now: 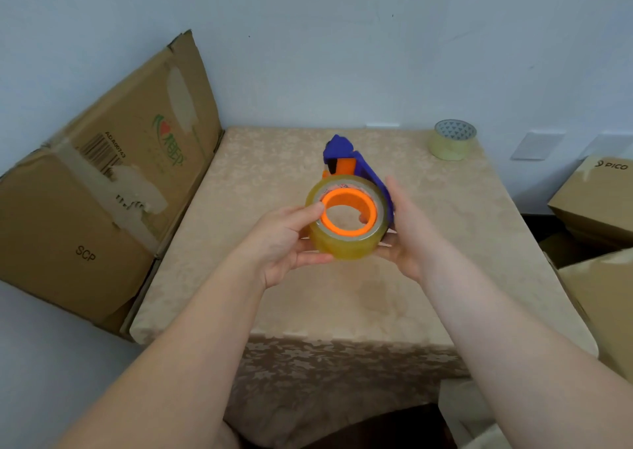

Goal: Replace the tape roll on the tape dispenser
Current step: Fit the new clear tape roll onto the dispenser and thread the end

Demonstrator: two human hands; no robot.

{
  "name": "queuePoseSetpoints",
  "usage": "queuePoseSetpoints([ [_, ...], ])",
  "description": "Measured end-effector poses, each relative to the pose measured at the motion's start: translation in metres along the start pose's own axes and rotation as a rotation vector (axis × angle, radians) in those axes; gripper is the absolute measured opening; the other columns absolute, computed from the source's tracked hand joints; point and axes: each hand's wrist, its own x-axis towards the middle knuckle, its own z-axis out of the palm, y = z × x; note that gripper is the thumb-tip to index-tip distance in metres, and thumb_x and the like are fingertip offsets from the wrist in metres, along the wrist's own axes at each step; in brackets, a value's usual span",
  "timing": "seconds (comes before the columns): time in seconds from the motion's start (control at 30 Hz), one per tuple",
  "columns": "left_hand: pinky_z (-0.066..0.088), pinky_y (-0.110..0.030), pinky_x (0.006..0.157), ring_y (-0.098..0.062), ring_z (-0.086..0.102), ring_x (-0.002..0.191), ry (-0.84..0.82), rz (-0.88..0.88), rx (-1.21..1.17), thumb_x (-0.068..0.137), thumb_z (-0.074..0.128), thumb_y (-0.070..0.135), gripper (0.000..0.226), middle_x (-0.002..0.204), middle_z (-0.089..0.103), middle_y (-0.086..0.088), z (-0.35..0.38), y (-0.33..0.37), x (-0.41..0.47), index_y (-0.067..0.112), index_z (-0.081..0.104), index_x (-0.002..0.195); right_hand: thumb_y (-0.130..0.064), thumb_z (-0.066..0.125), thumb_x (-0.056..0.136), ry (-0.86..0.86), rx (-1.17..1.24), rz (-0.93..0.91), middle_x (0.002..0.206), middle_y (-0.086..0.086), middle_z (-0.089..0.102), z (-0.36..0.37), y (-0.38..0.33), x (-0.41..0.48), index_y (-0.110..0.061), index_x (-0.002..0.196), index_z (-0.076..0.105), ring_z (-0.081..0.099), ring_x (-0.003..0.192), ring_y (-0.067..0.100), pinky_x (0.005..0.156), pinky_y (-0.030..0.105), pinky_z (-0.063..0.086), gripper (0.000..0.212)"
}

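A blue tape dispenser [346, 155] with an orange hub [349, 211] is held above the middle of the table. A thick clear-yellow tape roll [346, 246] sits around the orange hub. My left hand [286, 243] grips the roll's left side, thumb on its front rim. My right hand [406, 232] cups the dispenser's blue frame from the right and underneath. A second, thinner tape roll [452, 140] stands on the table's far right corner, away from both hands.
The table [274, 161] carries a beige patterned cloth and stands against a white wall. A flattened cardboard box [102, 188] leans at its left. More cardboard boxes [596, 198] sit to the right, close to the table's edge.
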Motion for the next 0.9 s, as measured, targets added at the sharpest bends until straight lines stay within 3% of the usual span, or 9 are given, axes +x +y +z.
queuePoseSetpoints([
  [0.07,0.059,-0.03,0.055,-0.019,0.067,0.078,0.059,-0.006,0.063,0.09,0.056,0.027,0.018,0.093,0.068,-0.006,0.0,-0.003,0.005,0.014,0.063,0.1,-0.06,0.047,0.087,-0.047,-0.278,-0.034,0.094,-0.005,0.072,0.0,0.002,-0.001,-0.033,0.095,0.068,0.069,0.087,0.018,0.078,0.036,0.057,0.035],
  [0.13,0.059,-0.03,0.055,-0.019,0.066,0.078,0.097,-0.006,0.108,0.09,0.056,0.028,0.023,0.093,0.068,-0.007,0.001,-0.005,0.007,0.012,0.063,0.105,-0.044,0.06,0.085,-0.044,-0.504,-0.055,0.097,0.0,0.071,0.001,0.005,0.0,-0.034,0.095,0.062,0.07,0.08,0.022,0.071,0.036,0.06,0.014],
  [0.2,0.058,-0.028,0.054,-0.018,0.065,0.078,0.111,-0.001,0.14,0.09,0.057,0.029,0.027,0.095,0.068,-0.008,0.002,-0.007,0.01,0.011,0.063,0.109,-0.024,0.06,0.081,0.029,-0.596,-0.044,0.096,0.008,0.07,0.001,0.009,0.006,-0.031,0.088,0.057,0.072,0.07,0.029,0.064,0.038,0.061,0.01],
  [0.33,0.055,-0.024,0.054,-0.02,0.063,0.095,0.109,0.05,0.102,0.088,0.06,0.025,0.046,0.123,0.061,-0.01,0.009,-0.007,0.014,0.009,0.052,0.13,-0.017,0.057,0.076,0.186,-0.505,-0.049,0.093,0.014,0.068,0.001,0.013,0.019,-0.021,0.082,0.057,0.066,0.054,0.031,0.052,0.037,0.06,0.008],
  [0.43,0.055,-0.037,0.079,-0.025,0.05,0.119,0.18,0.065,0.108,0.09,0.058,0.025,0.055,0.129,0.049,-0.006,0.012,-0.005,0.017,0.013,0.039,0.139,-0.02,0.06,0.073,0.318,-0.394,-0.096,0.091,0.012,0.067,-0.003,0.017,0.032,-0.019,0.084,0.057,0.066,0.053,0.031,0.051,0.038,0.058,0.011],
  [0.53,0.049,-0.042,0.09,-0.021,0.047,0.111,0.225,0.036,0.16,0.091,0.056,0.027,0.027,0.116,0.049,-0.004,0.012,-0.005,0.019,0.021,0.052,0.116,-0.03,0.063,0.063,0.439,-0.402,-0.156,0.08,0.003,0.064,-0.007,0.016,0.045,-0.026,0.077,0.056,0.069,0.074,0.034,0.071,0.048,0.059,0.016],
  [0.6,0.048,-0.041,0.089,-0.023,0.047,0.108,0.237,-0.002,0.139,0.091,0.055,0.027,0.018,0.115,0.05,-0.006,0.01,-0.005,0.021,0.019,0.053,0.107,-0.031,0.064,0.066,0.508,-0.445,-0.157,0.084,0.004,0.064,-0.01,0.012,0.05,-0.021,0.085,0.061,0.066,0.081,0.03,0.075,0.042,0.057,0.022],
  [0.73,0.047,-0.04,0.083,-0.023,0.047,0.104,0.267,-0.009,0.088,0.09,0.056,0.025,0.019,0.114,0.05,-0.008,0.006,-0.003,0.03,0.017,0.055,0.107,-0.024,0.061,0.076,0.551,-0.503,-0.133,0.08,0.004,0.062,-0.015,0.014,0.063,-0.013,0.095,0.061,0.062,0.061,0.021,0.053,0.028,0.051,0.022],
  [0.9,0.05,-0.036,0.078,-0.022,0.051,0.101,0.271,-0.005,0.069,0.088,0.059,0.026,0.028,0.108,0.054,-0.005,0.005,-0.004,0.038,0.015,0.058,0.114,-0.028,0.06,0.068,0.58,-0.549,-0.157,0.095,0.01,0.068,-0.008,0.018,0.073,-0.013,0.098,0.063,0.068,0.081,0.034,0.074,0.047,0.059,0.033],
])
